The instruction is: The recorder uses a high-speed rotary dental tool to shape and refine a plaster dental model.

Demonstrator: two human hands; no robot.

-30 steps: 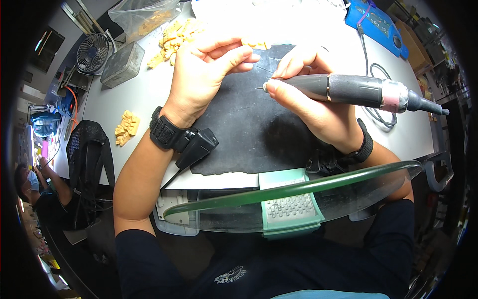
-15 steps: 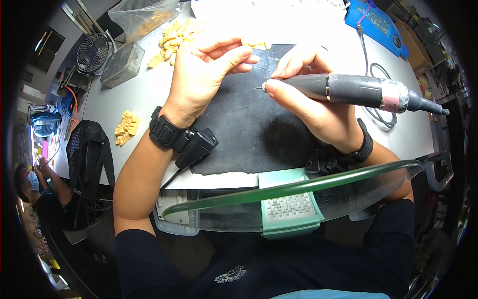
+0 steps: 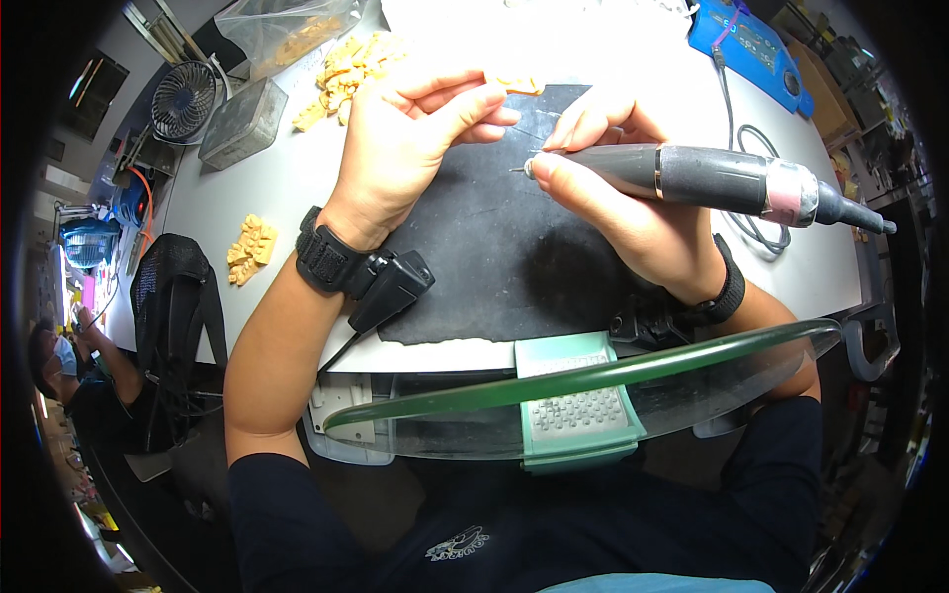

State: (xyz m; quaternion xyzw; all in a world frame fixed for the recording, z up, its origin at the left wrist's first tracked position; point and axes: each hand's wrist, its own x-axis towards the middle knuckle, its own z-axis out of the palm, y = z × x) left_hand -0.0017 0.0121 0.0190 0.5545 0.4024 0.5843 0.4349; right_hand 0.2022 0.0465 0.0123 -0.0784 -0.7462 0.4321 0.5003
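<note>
My left hand [image 3: 415, 128] is closed at the fingertips on a small yellow plaster piece [image 3: 522, 86], which shows just beyond the thumb. My right hand [image 3: 633, 198] grips a black rotary handpiece [image 3: 707, 176] like a pen. Its thin bur [image 3: 517, 170] points left toward my left hand, apart from the plaster piece. Both hands are above a dark work mat [image 3: 474, 237]. A heap of yellow plaster pieces [image 3: 361, 69] lies beyond my left hand, and another yellow plaster piece [image 3: 250, 250], shaped like a dental model, sits left of my left wrist.
A grey metal box [image 3: 243, 124] and a small fan [image 3: 185, 102] stand at the far left, near a clear bag [image 3: 287, 40]. A blue control unit [image 3: 748, 54] with a cable is at the far right. A green-rimmed clear shield [image 3: 583, 378] spans the near side. Another person [image 3: 61, 361] sits at left.
The plaster piece and my left fingertips have shifted slightly right and away from me. The handpiece in my right hand has edged a little to the right.
</note>
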